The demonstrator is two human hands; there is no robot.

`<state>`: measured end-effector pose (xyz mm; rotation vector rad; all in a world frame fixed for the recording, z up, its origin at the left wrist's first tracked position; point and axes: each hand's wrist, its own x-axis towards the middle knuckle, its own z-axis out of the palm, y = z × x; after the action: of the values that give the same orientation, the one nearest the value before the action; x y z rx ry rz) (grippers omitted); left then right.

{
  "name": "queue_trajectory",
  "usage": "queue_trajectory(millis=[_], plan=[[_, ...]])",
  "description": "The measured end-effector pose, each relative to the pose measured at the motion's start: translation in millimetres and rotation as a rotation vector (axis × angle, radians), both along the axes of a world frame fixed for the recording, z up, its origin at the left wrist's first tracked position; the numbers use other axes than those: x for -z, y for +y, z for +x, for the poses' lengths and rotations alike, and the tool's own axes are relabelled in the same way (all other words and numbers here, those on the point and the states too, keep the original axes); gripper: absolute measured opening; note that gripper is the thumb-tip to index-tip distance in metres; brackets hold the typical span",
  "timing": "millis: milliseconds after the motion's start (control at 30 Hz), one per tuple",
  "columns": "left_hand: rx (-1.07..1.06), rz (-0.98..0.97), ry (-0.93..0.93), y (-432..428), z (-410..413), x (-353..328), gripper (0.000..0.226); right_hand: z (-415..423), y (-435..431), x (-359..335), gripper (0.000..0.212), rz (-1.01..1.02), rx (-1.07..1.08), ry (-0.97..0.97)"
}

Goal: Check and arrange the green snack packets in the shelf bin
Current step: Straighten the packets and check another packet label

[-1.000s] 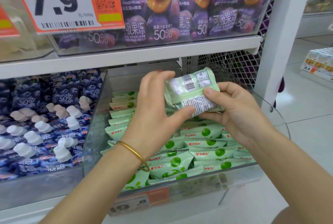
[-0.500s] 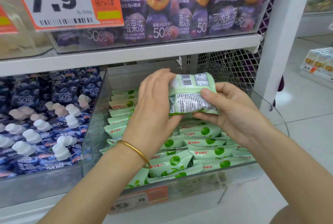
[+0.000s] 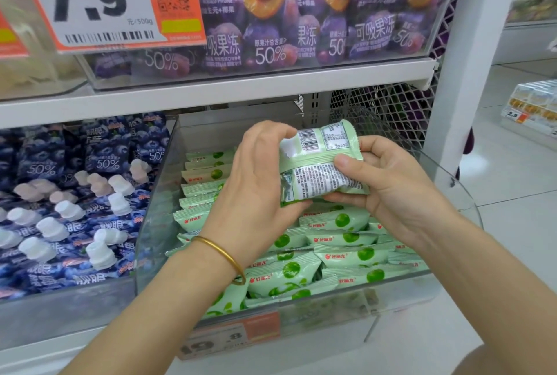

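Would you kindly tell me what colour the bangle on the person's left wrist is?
Gold: a thin metal bangle, seen best in the head view.

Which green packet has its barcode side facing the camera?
The green packet gripped by the left hand and right hand above the bin; the packets lying in the bin show their logo-and-fruit fronts.

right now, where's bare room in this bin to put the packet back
A strip looks bare along the bin's back wall, behind the rearmost packets. The right rear corner is hidden by the held packet. Middle and front are crowded: rows fill up to the front wall.
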<state>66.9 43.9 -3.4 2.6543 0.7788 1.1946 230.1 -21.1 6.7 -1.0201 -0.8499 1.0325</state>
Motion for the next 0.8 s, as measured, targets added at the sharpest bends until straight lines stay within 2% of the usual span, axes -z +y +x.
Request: queue_trajectory(millis=[67, 167, 233, 300, 367, 433, 500, 600, 800], plan=[[0.008, -0.056, 0.060, 0, 0, -2, 0.069, -1, -1, 0, 0.040, 0.007, 0.010, -0.028], [0.024, -0.211, 0.143, -1, 0, -4, 0.057, 0, -2, -2, 0.030, 0.030, 0.036, -0.008], [0.044, -0.298, 0.128, 1, 0, -6, 0.049, 3, -3, -5, 0.021, 0.034, 0.068, 0.060], [0.044, -0.388, 0.110, 3, 0, -10, 0.044, 6, -4, -5, 0.016, 0.032, 0.128, 0.018], [0.050, -0.458, 0.112, 3, 0, -13, 0.040, 10, -6, -3, 0.034, 0.034, 0.223, -0.236], [0.062, -0.492, 0.120, 3, 0, -15, 0.037, 13, -9, -1, 0.052, 0.100, 0.305, -0.648], [0.080, -0.505, 0.118, 2, 1, -18, 0.034, 15, -12, -1, 0.051, 0.214, 0.299, -0.876], [0.160, -0.503, 0.107, 2, 4, -21, 0.028, 16, -12, 0, 0.041, 0.276, 0.308, -0.955], [0.133, -0.444, 0.103, 5, 14, -21, 0.041, 22, -14, -2, 0.023, 0.333, 0.373, -1.040]])
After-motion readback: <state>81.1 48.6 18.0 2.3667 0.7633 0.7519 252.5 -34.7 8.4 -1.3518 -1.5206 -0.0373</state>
